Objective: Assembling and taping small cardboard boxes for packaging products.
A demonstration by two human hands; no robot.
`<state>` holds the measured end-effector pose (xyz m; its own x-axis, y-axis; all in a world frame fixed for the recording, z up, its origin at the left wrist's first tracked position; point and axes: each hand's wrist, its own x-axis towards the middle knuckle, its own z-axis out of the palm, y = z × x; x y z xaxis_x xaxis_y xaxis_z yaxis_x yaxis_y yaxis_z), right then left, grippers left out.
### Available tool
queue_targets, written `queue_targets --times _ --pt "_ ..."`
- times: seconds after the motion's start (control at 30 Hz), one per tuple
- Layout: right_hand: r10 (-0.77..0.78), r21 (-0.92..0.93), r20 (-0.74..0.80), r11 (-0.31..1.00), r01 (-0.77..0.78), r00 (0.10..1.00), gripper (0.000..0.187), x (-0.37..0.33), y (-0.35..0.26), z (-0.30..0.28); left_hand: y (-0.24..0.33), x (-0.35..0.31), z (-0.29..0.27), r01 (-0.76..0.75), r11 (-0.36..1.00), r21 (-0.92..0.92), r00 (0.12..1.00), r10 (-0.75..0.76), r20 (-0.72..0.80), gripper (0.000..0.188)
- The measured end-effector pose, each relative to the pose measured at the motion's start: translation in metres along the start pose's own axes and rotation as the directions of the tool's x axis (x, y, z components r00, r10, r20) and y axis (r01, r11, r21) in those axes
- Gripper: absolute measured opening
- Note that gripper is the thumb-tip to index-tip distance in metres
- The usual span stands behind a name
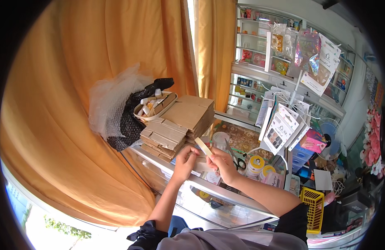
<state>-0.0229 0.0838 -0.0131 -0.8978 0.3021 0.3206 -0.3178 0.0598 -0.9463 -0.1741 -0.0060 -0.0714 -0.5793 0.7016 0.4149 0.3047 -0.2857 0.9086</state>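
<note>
While the right hand [223, 166] grips a pale roll of tape [204, 147] seen nearly edge-on, the left hand [185, 161] sits just beside it with its fingers curled in; whether they pinch the tape's loose end I cannot tell. The roll is held above the near edge of the glass tabletop [242, 141], tilted, its upper end leaning left. Close to the left hand lies a stack of flattened brown cardboard [165, 132], with a taller cardboard pile [191, 110] behind it. A pale basket [164, 111] of white bottles stands to the left, against black bubble wrap [129, 109] and clear bubble wrap [111, 102]. Just right of the right hand are dark-handled scissors [241, 163] and round tubs with yellow tops [256, 163].
</note>
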Motion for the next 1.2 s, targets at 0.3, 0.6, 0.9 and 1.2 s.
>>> queue_targets --times 0.3,0.6,0.9,1.2 --pt "-0.097 0.057 0.082 0.994 0.092 0.992 0.013 0.000 0.000 0.000 -0.005 0.001 0.000 0.007 1.000 -0.029 1.000 -0.008 -0.013 0.013" --pt "-0.077 0.070 0.087 0.995 0.071 0.993 0.014 0.000 -0.002 -0.001 -0.005 -0.001 0.000 0.016 1.000 -0.023 1.000 -0.016 -0.021 0.013" --pt "-0.055 0.102 0.025 0.993 0.052 0.998 0.007 0.001 -0.002 0.000 0.011 -0.003 0.000 0.001 0.996 0.088 1.000 -0.002 0.011 0.013" --pt "-0.056 0.079 0.005 0.995 0.055 0.998 0.015 0.000 0.000 0.000 0.014 -0.003 0.000 0.042 0.995 0.086 0.999 -0.043 0.008 0.013"
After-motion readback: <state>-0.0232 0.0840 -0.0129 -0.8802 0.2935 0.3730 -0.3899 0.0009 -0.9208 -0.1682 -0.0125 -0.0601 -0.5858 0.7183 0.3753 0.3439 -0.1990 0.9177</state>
